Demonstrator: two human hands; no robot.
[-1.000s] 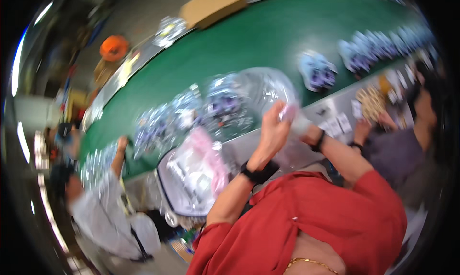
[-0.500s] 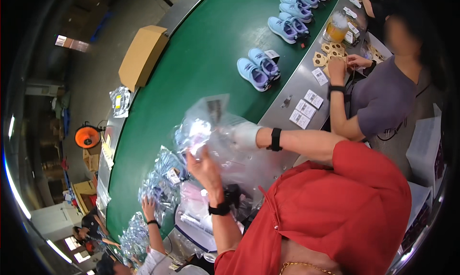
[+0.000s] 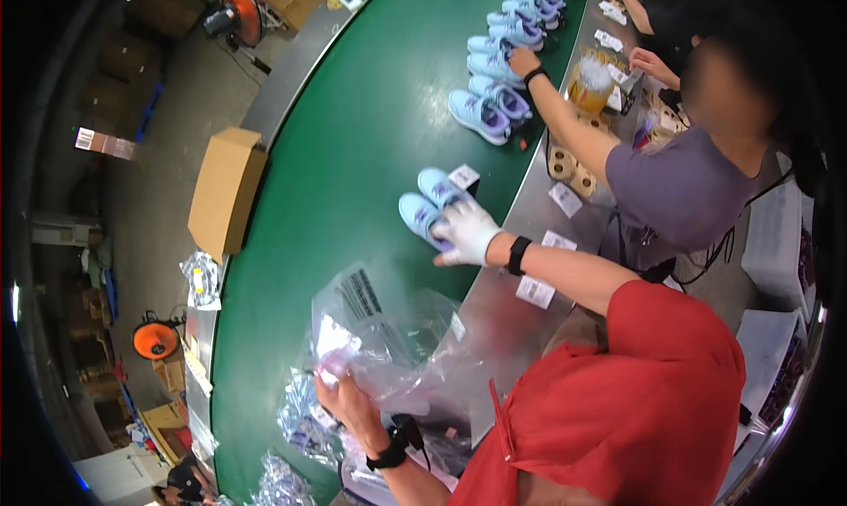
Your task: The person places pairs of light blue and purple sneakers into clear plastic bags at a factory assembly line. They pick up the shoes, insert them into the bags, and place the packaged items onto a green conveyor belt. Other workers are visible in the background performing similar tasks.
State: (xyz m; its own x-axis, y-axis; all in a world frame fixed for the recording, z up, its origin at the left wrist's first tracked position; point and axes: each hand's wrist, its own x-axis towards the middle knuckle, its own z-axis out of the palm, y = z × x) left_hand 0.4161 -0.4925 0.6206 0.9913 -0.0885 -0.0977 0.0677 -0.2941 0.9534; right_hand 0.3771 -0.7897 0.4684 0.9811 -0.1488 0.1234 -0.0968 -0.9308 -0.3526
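Head view, only one we've got. Left hand (image 3: 348,404): bare, fingers curled in on a clear plastic bag (image 3: 353,296), so it has hold of that. Bag hangs loose and spread out toward the middle, dark printed block on its upper part, no shoe visible inside. Right hand (image 3: 472,232): white glove, fingers partly bent, down on a pair of light-blue shoes (image 3: 419,217) at the purple-lined openings. Contact looks likely; can't tell if it's gripping, fingertips are hidden.

Pair sits side by side on the green counter (image 3: 353,171), near the steel edge, up and right of the bag, apart from it. White tag (image 3: 463,177) sits beside the far shoe's opening.

Status: pair under the glove is unbagged, tag already with it. Wrapped shoes (image 3: 309,427) at lower left are already in clear plastic, with another shiny plastic heap (image 3: 282,484) just below; contents there too small to make out. Up the counter, a row of unwrapped shoes (image 3: 481,116) has no plastic on it. A co-worker's hand (image 3: 525,62) is at one pair in that row. Loose white cards (image 3: 535,292) lie along the steel edge. Cardboard box (image 3: 228,188) stands on the far side.
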